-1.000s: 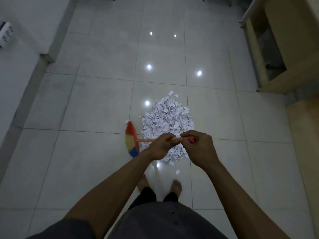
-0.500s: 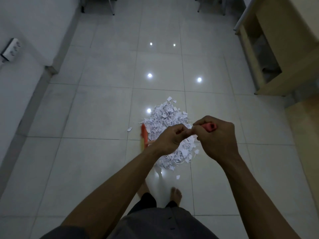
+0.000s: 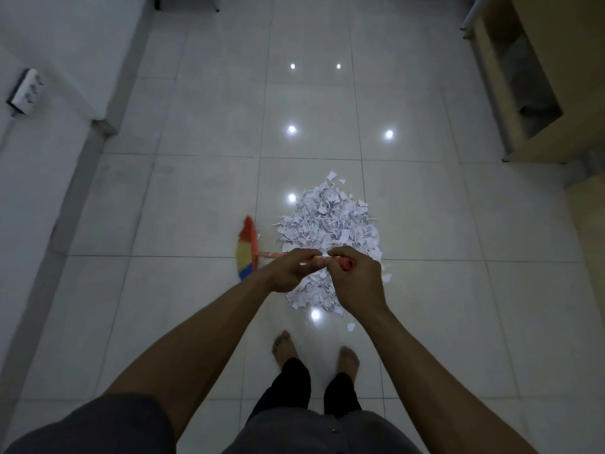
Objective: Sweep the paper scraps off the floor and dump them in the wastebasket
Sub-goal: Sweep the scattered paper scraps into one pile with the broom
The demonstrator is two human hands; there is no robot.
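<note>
Down on the floor (image 3: pixel 196 208) it's all glossy pale-grey tiles with ceiling-light reflections bouncing off them, and the room is pretty dim overall. Dead centre is the pile of paper scraps (image 3: pixel 330 224), white torn bits heaped into a rough mound, so I'll place everything off that.

Well to the left of the pile a white wall (image 3: pixel 49 60) runs along, with a power socket (image 3: pixel 24 91) on it. Beyond the pile and off to the right is a wooden shelf unit (image 3: pixel 523 77) with an open compartment, but it's too dark to tell what's in there.

Just left of the pile sits the broom (image 3: pixel 246 250). Its brush is striped red, yellow and blue, close beside the scraps but apart from the main heap as far as I can see. Its orange handle (image 3: pixel 270 254) runs across the near part of the pile and up into both hands.

The left hand (image 3: pixel 291 270) has its fingers curled round the handle, over the pile's near-left part. The right hand (image 3: pixel 357 283) is touching it, wrapped round the red end of the handle over the near-right edge.

A few loose scraps lie just off the near edge, and two bare feet (image 3: pixel 284 347) stand a bit nearer than those.
</note>
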